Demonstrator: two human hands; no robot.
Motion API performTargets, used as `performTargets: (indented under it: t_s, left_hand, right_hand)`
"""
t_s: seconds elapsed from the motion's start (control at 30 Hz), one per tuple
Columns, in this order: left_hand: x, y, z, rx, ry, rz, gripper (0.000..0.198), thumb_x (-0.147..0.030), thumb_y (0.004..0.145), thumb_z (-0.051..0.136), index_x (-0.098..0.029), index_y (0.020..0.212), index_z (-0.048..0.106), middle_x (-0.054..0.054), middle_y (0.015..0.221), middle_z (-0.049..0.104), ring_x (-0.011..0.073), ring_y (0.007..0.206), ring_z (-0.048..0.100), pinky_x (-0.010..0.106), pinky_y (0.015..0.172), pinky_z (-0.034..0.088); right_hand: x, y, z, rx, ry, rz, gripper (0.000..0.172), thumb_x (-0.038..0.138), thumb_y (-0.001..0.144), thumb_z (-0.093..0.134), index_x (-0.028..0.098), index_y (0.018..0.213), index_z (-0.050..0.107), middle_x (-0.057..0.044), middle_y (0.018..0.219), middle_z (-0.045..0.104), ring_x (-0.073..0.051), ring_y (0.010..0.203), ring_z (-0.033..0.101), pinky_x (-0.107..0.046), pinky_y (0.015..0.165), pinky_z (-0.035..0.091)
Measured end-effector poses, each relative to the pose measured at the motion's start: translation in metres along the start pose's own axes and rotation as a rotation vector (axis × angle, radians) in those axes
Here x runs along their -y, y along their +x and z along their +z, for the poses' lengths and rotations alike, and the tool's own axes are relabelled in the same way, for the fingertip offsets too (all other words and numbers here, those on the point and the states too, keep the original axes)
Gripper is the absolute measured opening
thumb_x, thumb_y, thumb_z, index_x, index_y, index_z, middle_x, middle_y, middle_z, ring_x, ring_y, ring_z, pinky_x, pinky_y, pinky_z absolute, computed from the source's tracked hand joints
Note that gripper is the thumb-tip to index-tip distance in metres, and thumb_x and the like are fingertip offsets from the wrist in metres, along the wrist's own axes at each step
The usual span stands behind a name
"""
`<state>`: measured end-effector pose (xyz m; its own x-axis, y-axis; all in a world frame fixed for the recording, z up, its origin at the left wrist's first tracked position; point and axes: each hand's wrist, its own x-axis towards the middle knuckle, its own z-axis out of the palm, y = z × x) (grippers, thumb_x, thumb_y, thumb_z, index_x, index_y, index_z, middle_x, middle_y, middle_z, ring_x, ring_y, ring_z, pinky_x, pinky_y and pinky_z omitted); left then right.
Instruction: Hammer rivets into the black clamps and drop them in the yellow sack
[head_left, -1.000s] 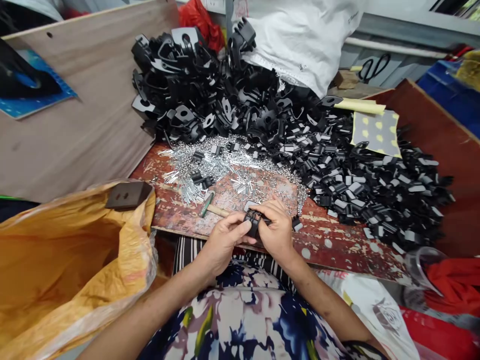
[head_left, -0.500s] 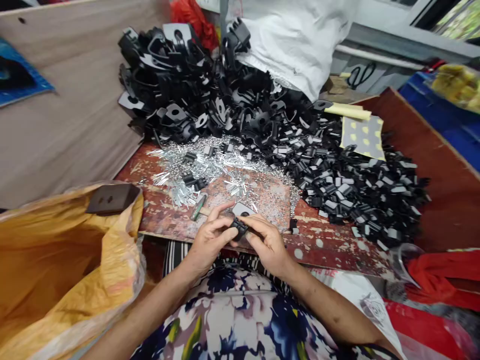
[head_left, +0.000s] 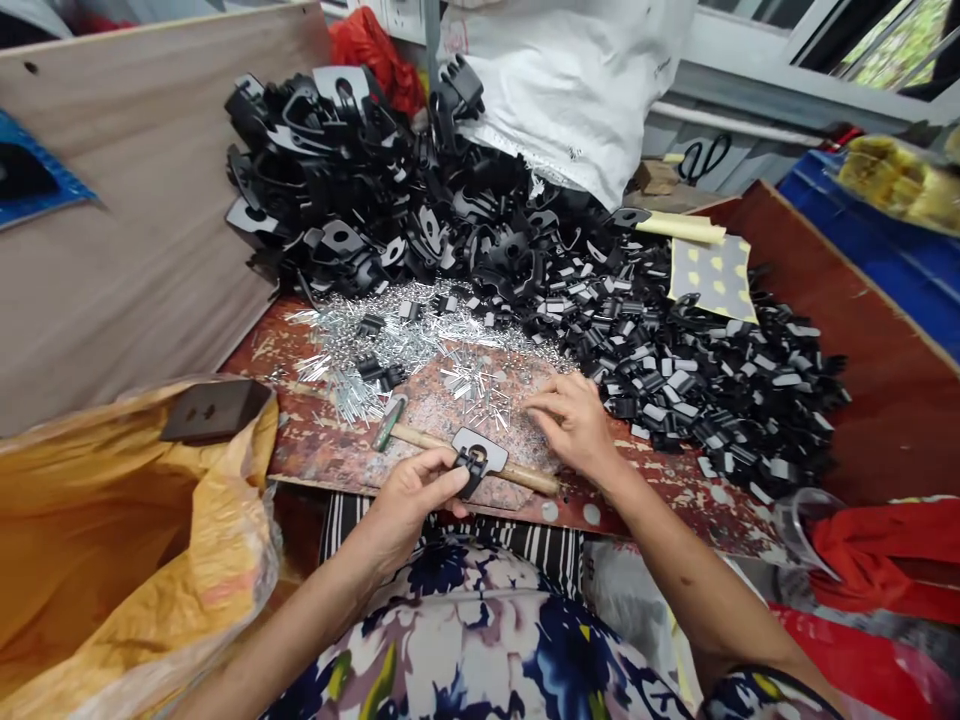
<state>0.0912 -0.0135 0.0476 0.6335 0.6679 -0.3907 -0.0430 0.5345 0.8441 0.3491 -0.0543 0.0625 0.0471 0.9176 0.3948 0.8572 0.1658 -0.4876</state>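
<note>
My left hand (head_left: 409, 498) grips a small black plastic clip part (head_left: 477, 460) at the near edge of the worn red board (head_left: 652, 495). My right hand (head_left: 574, 425) rests further out on the board, fingers bent over the scatter of small silver metal pins (head_left: 420, 345); whether a pin is between them is hidden. A small hammer (head_left: 457, 450) with a wooden handle lies flat between my two hands, partly under the clip part.
A tall heap of large black plastic parts (head_left: 360, 170) fills the back left. A spread of small black clips (head_left: 697, 360) covers the right. An open orange sack (head_left: 127, 540) stands at the left. A white sack (head_left: 570, 80) and scissors (head_left: 701, 157) sit behind.
My right hand has let go of the black clip part and moved out to the pins on the board. The left hand keeps the part. The hammer handle now shows.
</note>
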Motion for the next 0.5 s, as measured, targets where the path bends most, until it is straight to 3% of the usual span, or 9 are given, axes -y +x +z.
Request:
performTargets:
  t_s: [0.1,0.2,0.37,0.5]
  left_hand:
    - [0.0,0.003,0.01,-0.017,-0.061,0.015,0.039,-0.049,0.07,0.087,-0.017,0.069,0.065,-0.003,0.07,0.055,0.009,0.052,0.056,0.021,0.051,0.048]
    - [0.0,0.005,0.014,-0.07,-0.087,0.074,0.043,-0.048,0.07,0.086,-0.017,0.06,0.059,-0.005,0.064,0.047,0.0077,0.05,0.047,0.019,0.045,0.045]
    - [0.002,0.001,0.002,-0.148,0.051,0.148,0.046,-0.045,0.073,0.082,-0.017,0.053,0.052,-0.005,0.055,0.041,0.0061,0.045,0.038,0.017,0.039,0.03]
    - [0.003,-0.001,-0.004,-0.175,0.155,0.166,0.042,-0.041,0.073,0.079,-0.018,0.053,0.051,-0.006,0.051,0.04,0.0059,0.043,0.036,0.018,0.04,0.027]
  right_hand:
    - [0.038,-0.013,0.011,0.012,0.582,0.116,0.007,0.029,0.092,0.072,0.028,0.092,0.079,-0.003,0.104,0.069,-0.019,0.101,0.063,-0.041,0.093,0.048]
    - [0.062,-0.025,0.024,0.069,0.793,0.196,0.008,0.033,0.09,0.075,0.029,0.094,0.08,-0.004,0.109,0.068,-0.018,0.105,0.066,-0.04,0.096,0.052]
    - [0.048,-0.007,0.024,0.15,0.624,0.154,0.011,0.028,0.093,0.07,0.026,0.098,0.08,-0.003,0.099,0.076,-0.017,0.095,0.07,-0.036,0.089,0.055]
    - [0.021,0.048,0.023,0.189,-0.035,0.109,0.025,0.014,0.097,0.055,0.024,0.104,0.078,-0.003,0.106,0.078,-0.017,0.098,0.069,-0.035,0.095,0.051]
